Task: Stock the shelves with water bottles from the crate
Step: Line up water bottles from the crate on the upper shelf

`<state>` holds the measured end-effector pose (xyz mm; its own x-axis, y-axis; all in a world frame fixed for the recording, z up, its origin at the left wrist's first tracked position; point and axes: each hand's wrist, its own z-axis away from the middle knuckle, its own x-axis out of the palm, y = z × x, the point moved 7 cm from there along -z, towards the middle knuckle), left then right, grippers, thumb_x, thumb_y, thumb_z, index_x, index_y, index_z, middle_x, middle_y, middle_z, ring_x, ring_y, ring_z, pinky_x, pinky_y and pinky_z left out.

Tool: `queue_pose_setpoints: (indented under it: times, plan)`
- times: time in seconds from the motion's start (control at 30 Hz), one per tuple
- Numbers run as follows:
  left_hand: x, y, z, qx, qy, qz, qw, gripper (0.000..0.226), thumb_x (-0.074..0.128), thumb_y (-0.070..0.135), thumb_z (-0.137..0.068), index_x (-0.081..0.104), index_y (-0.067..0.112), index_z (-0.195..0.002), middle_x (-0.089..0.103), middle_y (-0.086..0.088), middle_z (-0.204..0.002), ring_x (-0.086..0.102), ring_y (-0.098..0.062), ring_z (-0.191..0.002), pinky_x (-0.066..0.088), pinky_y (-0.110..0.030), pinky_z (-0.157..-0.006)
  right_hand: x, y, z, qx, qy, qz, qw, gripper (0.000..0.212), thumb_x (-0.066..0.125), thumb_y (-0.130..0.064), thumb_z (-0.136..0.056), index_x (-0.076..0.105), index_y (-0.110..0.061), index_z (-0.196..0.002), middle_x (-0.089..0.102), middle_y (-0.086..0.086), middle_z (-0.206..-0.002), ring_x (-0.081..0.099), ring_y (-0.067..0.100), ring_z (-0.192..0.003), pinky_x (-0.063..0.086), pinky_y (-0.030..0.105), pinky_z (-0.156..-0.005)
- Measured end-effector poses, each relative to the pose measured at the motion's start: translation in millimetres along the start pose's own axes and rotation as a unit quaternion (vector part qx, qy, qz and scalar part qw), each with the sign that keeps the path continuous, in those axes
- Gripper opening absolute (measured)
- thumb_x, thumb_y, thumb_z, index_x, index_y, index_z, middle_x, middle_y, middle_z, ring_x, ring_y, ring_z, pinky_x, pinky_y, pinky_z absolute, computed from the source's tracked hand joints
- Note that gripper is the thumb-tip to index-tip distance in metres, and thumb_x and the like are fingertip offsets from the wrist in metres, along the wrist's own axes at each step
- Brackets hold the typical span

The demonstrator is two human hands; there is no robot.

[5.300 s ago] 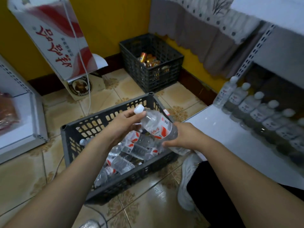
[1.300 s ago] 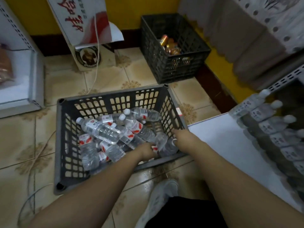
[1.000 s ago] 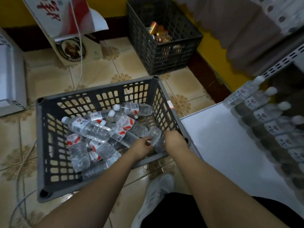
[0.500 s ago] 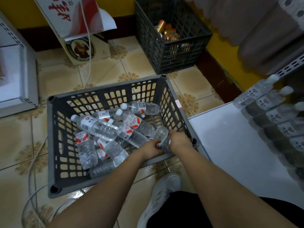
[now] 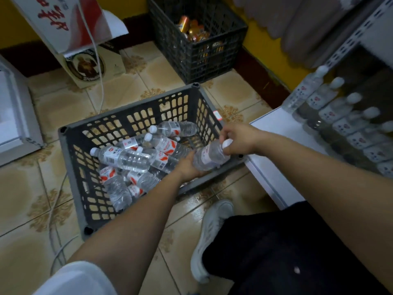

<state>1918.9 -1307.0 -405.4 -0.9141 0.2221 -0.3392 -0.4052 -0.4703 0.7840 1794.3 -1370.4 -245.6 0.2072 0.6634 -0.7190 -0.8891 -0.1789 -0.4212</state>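
A dark grey slatted crate (image 5: pixel 127 116) sits on the tiled floor, holding several clear water bottles with red and white labels (image 5: pixel 125 158). Both my hands hold one water bottle (image 5: pixel 209 156) just above the crate's near right corner. My left hand (image 5: pixel 188 167) grips its lower body from below. My right hand (image 5: pixel 238 138) curls round the white cap end. On the right, a white shelf (image 5: pixel 276 141) carries a row of several upright bottles (image 5: pixel 331 111) along its back.
A second dark crate (image 5: pixel 202 54) with orange cans stands by the yellow wall. A cardboard box (image 5: pixel 93 67) with a leaning sign and a white cable (image 5: pixel 100 67) lies to the left. A white unit (image 5: pixel 14 116) borders the far left. My white shoe (image 5: pixel 210 231) is near the crate.
Both hands, which were down in the crate's right corner, have lifted one bottle out of the pile. The right hand has shifted to the cap end, towards the shelf.
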Motion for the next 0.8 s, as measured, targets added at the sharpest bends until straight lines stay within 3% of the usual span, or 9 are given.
queue_pose_setpoints:
  times: [0.1, 0.23, 0.33, 0.4, 0.5, 0.57, 0.63, 0.73, 0.8]
  plan:
    - [-5.7, 34.7, 13.6, 0.038, -0.024, 0.038, 0.998, 0.096, 0.090, 0.022, -0.060, 0.038, 0.025, -0.141, 0.055, -0.001, -0.132, 0.056, -0.023, -0.121, 0.051, -0.041, -0.099, -40.7, -8.5, 51.2, -0.023, 0.005, -0.021, 1.000, 0.026, 0.072, -0.012, -0.080, 0.061, -0.021, -0.102, 0.058, 0.004, -0.102, 0.057, 0.019, -0.086, 0.052, 0.033, -0.069]
    - [-10.4, 104.4, 44.9, 0.112, -0.016, 0.049, 0.992, 0.070, 0.086, 0.007, -0.068, 0.049, 0.025, -0.125, 0.063, 0.011, -0.110, 0.062, -0.002, -0.096, 0.052, -0.009, -0.069, -98.9, 2.2, 127.4, -0.022, 0.110, -0.024, 0.993, 0.029, 0.073, -0.017, -0.081, 0.061, -0.026, -0.106, 0.061, 0.003, -0.106, 0.061, 0.020, -0.086, 0.053, 0.034, -0.075]
    - [-7.4, 162.4, 71.5, 0.169, -0.004, 0.044, 0.985, 0.071, 0.087, 0.014, -0.067, 0.049, 0.022, -0.126, 0.062, 0.010, -0.113, 0.062, -0.001, -0.098, 0.053, -0.015, -0.075, -126.8, 33.1, 179.3, 0.022, 0.203, -0.074, 0.976, 0.037, 0.074, -0.024, -0.082, 0.062, -0.025, -0.117, 0.064, -0.004, -0.106, 0.063, 0.014, -0.096, 0.053, 0.029, -0.082]
    - [-2.4, 198.5, 87.4, 0.201, 0.034, 0.015, 0.979, 0.072, 0.088, 0.018, -0.065, 0.047, 0.019, -0.124, 0.059, 0.007, -0.113, 0.061, -0.010, -0.099, 0.050, -0.020, -0.075, -130.7, 58.0, 208.3, 0.044, 0.244, -0.170, 0.954, 0.035, 0.075, -0.029, -0.081, 0.067, -0.022, -0.114, 0.070, 0.004, -0.106, 0.068, 0.024, -0.100, 0.055, 0.040, -0.092]
    - [14.9, 254.2, 110.7, 0.262, 0.086, -0.050, 0.960, 0.072, 0.092, 0.025, -0.059, 0.046, 0.018, -0.115, 0.056, 0.006, -0.102, 0.058, -0.011, -0.089, 0.050, -0.028, -0.073, -121.3, 94.2, 245.5, 0.043, 0.273, -0.398, 0.875, 0.037, 0.070, -0.035, -0.087, 0.063, -0.016, -0.118, 0.068, 0.020, -0.116, 0.067, 0.037, -0.105, 0.051, 0.052, -0.097]
    - [35.4, 289.3, 122.6, 0.304, 0.100, -0.091, 0.943, 0.073, 0.093, 0.029, -0.056, 0.047, 0.016, -0.112, 0.057, -0.001, -0.106, 0.060, -0.017, -0.092, 0.049, -0.030, -0.072, -112.2, 113.1, 267.0, 0.050, 0.267, -0.487, 0.830, 0.044, 0.058, -0.044, -0.094, 0.056, -0.016, -0.128, 0.068, 0.015, -0.118, 0.070, 0.029, -0.102, 0.055, 0.042, -0.093]
    - [62.0, 323.0, 134.3, 0.330, 0.108, -0.162, 0.924, 0.079, 0.092, 0.034, -0.057, 0.046, 0.013, -0.118, 0.051, -0.007, -0.117, 0.057, -0.023, -0.100, 0.043, -0.030, -0.074, -110.2, 134.0, 288.2, 0.052, 0.285, -0.564, 0.773, 0.042, 0.054, -0.046, -0.095, 0.059, -0.013, -0.121, 0.071, 0.013, -0.111, 0.072, 0.026, -0.096, 0.058, 0.037, -0.086]
    - [112.1, 368.7, 146.3, 0.383, 0.056, -0.249, 0.888, 0.091, 0.091, 0.042, -0.058, 0.040, 0.011, -0.127, 0.048, -0.011, -0.127, 0.054, -0.028, -0.111, 0.043, -0.032, -0.080, -115.5, 173.1, 322.1, 0.066, 0.354, -0.645, 0.674, 0.029, 0.055, -0.041, -0.096, 0.061, -0.015, -0.106, 0.071, 0.011, -0.101, 0.070, 0.026, -0.088, 0.058, 0.039, -0.082]
    - [146.1, 386.7, 148.2, 0.393, -0.016, -0.282, 0.875, 0.091, 0.090, 0.044, -0.059, 0.039, 0.012, -0.128, 0.052, -0.006, -0.125, 0.055, -0.023, -0.112, 0.045, -0.030, -0.084, -113.9, 202.8, 340.2, 0.077, 0.382, -0.692, 0.608, 0.030, 0.050, -0.040, -0.098, 0.058, -0.015, -0.113, 0.067, 0.014, -0.109, 0.067, 0.027, -0.088, 0.057, 0.044, -0.082]
